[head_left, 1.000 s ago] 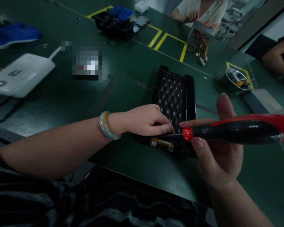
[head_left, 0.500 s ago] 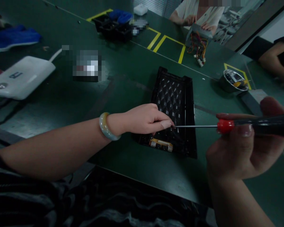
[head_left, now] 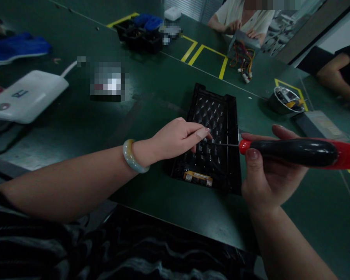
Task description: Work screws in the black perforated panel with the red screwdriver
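My right hand (head_left: 270, 177) grips a red and black screwdriver (head_left: 297, 151) by the front of its handle, thumb below and fingers behind. The thin shaft points left, nearly level, above a black plastic panel (head_left: 231, 116) with a diamond-patterned inside. Over that panel, my left hand (head_left: 173, 140) is closed in a loose pinch beside the shaft's tip; anything between its fingers is too small to make out. A bracelet (head_left: 131, 157) circles the left wrist. At the panel's near end sits a small orange-brown circuit board (head_left: 198, 177) with white connectors.
Left on the green table (head_left: 151, 202) lies a white box (head_left: 29, 95) with a cable. A black tray (head_left: 140, 37) with blue gloves stands farther back. On the right are a metal bowl (head_left: 287, 101) of parts and a grey box (head_left: 321, 124). Two people sit across.
My right hand and the screwdriver have moved left, showing more of the handle. My left hand has shifted slightly up and left, and its fingertips have come away from the screwdriver's tip.
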A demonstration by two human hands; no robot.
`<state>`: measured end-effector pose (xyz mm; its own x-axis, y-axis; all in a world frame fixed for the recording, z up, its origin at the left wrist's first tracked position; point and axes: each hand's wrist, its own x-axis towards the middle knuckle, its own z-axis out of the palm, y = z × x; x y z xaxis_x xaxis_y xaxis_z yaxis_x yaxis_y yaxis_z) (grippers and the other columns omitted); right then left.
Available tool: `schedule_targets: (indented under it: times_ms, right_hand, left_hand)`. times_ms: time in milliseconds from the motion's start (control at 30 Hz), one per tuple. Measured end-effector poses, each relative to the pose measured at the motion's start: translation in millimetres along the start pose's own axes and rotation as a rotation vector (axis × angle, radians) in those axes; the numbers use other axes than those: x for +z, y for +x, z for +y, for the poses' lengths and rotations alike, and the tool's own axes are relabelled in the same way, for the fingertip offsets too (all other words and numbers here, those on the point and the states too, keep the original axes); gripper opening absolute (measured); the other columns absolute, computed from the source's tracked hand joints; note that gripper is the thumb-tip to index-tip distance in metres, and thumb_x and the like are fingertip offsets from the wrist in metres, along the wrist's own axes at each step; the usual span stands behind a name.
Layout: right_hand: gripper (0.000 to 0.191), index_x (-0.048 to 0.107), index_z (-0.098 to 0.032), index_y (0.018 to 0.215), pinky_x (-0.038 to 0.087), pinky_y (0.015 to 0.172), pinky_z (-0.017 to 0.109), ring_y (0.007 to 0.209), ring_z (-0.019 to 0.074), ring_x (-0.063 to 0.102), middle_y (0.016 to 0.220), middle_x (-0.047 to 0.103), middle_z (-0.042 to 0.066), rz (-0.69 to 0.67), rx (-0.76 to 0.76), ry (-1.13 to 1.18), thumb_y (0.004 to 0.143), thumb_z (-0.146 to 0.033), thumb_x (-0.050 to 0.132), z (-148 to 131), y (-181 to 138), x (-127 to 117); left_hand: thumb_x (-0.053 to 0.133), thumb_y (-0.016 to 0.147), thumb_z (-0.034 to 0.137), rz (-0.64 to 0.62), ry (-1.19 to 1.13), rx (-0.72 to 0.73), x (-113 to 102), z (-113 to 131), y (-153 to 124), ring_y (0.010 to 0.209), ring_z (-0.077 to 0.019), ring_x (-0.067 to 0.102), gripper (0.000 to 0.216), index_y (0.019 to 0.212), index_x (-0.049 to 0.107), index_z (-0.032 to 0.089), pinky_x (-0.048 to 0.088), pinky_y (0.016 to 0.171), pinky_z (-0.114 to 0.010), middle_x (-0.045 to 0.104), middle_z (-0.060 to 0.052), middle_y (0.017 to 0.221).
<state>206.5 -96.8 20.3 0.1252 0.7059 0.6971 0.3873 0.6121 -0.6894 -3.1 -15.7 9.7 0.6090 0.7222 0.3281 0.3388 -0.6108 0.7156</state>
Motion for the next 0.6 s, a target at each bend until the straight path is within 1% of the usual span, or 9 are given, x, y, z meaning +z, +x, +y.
schedule_targets:
  times_ms: [100, 167, 267, 333, 433, 500, 533, 600]
  right_hand:
    - [0.046, 0.057, -0.029, 0.134, 0.058, 0.095, 0.045, 0.093, 0.0214, 0.072, 0.107, 0.074, 0.003, -0.006, 0.011, -0.020, 0.090, -0.025, 0.072, 0, -1, -2]
    - [0.047, 0.057, -0.028, 0.133, 0.057, 0.097, 0.049, 0.090, 0.0225, 0.071, 0.105, 0.074, 0.003, -0.007, 0.022, -0.043, 0.089, -0.026, 0.073, 1, -2, -2]
    - [0.047, 0.057, -0.027, 0.133, 0.054, 0.100, 0.054, 0.093, 0.0248, 0.071, 0.105, 0.074, 0.003, -0.013, 0.058, -0.078, 0.089, -0.028, 0.074, 3, -3, -1]
    - [0.046, 0.057, -0.027, 0.133, 0.055, 0.098, 0.051, 0.093, 0.0241, 0.072, 0.105, 0.073, 0.003, 0.001, 0.042, -0.058, 0.089, -0.026, 0.073, 3, -1, 1]
    - [0.042, 0.063, -0.028, 0.127, 0.058, 0.082, 0.038, 0.085, 0.0180, 0.072, 0.113, 0.071, 0.000, 0.111, -0.101, 0.017, 0.087, -0.020, 0.072, 1, 5, 3]
    - [0.038, 0.067, -0.028, 0.121, 0.057, 0.074, 0.034, 0.079, 0.0141, 0.071, 0.122, 0.068, -0.003, 0.208, -0.188, 0.050, 0.085, -0.019, 0.072, -1, 11, 2]
    - [0.035, 0.068, -0.028, 0.118, 0.056, 0.073, 0.033, 0.077, 0.0129, 0.070, 0.124, 0.067, -0.004, 0.252, -0.204, 0.056, 0.084, -0.019, 0.071, -2, 14, 0]
    - [0.029, 0.068, -0.028, 0.113, 0.053, 0.069, 0.033, 0.074, 0.0122, 0.068, 0.124, 0.067, -0.005, 0.325, -0.172, 0.053, 0.084, -0.021, 0.068, -4, 18, -3]
  left_hand:
    - [0.036, 0.109, 0.040, 0.000, 0.002, 0.001, 1, -1, 0, 0.073, -0.0130, 0.072, 0.044, 0.112, 0.075, 0.020, 0.046, 0.073, -0.025, 0.071, 0.003, 0.066]
    - [0.036, 0.109, 0.040, -0.005, 0.002, 0.001, 1, -1, 0, 0.073, -0.0131, 0.072, 0.044, 0.113, 0.075, 0.020, 0.046, 0.073, -0.025, 0.072, 0.003, 0.066]
    - [0.036, 0.109, 0.040, -0.006, 0.007, 0.004, 1, -1, 0, 0.076, -0.0135, 0.073, 0.044, 0.112, 0.075, 0.020, 0.047, 0.075, -0.026, 0.072, 0.003, 0.067]
    - [0.036, 0.109, 0.040, -0.002, 0.013, 0.005, 1, -1, 0, 0.076, -0.0135, 0.073, 0.044, 0.111, 0.075, 0.020, 0.047, 0.078, -0.026, 0.072, 0.003, 0.067]
    - [0.036, 0.109, 0.040, 0.002, 0.010, 0.010, 1, -1, 0, 0.076, -0.0130, 0.073, 0.044, 0.114, 0.075, 0.020, 0.047, 0.079, -0.026, 0.072, 0.004, 0.068]
    - [0.036, 0.109, 0.040, -0.001, 0.003, 0.012, 1, -1, 0, 0.077, -0.0127, 0.073, 0.044, 0.115, 0.074, 0.020, 0.047, 0.078, -0.026, 0.073, 0.003, 0.069]
    - [0.036, 0.109, 0.040, -0.001, 0.002, 0.013, 1, -2, -1, 0.077, -0.0127, 0.073, 0.044, 0.116, 0.074, 0.020, 0.047, 0.077, -0.026, 0.073, 0.003, 0.069]
    - [0.035, 0.109, 0.040, -0.001, 0.002, 0.014, 0, -2, -1, 0.076, -0.0126, 0.072, 0.044, 0.116, 0.074, 0.021, 0.047, 0.075, -0.025, 0.073, 0.003, 0.069]
